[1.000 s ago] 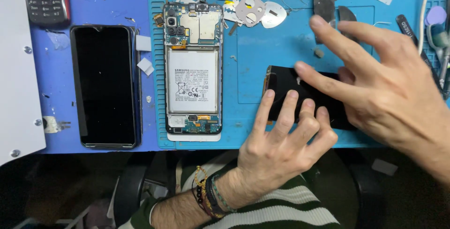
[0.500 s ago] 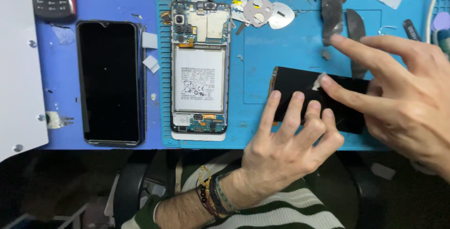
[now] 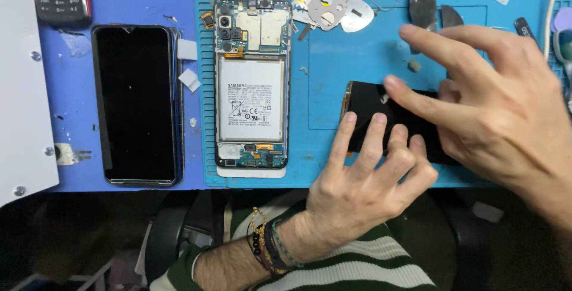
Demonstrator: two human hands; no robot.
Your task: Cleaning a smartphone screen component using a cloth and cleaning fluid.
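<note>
We find the black panel point(image 3: 381, 121) lying flat on the blue work mat point(image 3: 333, 76), at the near right part of the bench, just right of the opened phone point(image 3: 251, 82). Both of our hands rest on it.

Progress, as we judge it: the opened phone has its back cover off, with the battery and circuit boards exposed, so disassembly of that unit appears done. Removed metal shields point(image 3: 336, 14) and small parts lie along the far edge of the mat. The black panel is being handled but is not yet fitted to anything; any reassembly appears to remain.

Hand pose: our left hand point(image 3: 369, 178) comes in from below, palm down, fingers spread and pressing on the near edge of the panel. It pins the panel without gripping it. Our right hand point(image 3: 494, 112) comes in from the right, open, with the index and middle fingers extended; one fingertip touches the panel's top face near a small pale mark. It holds nothing.

Further left, a second phone point(image 3: 137, 103) lies screen up on the bench, well apart from the panel.
</note>
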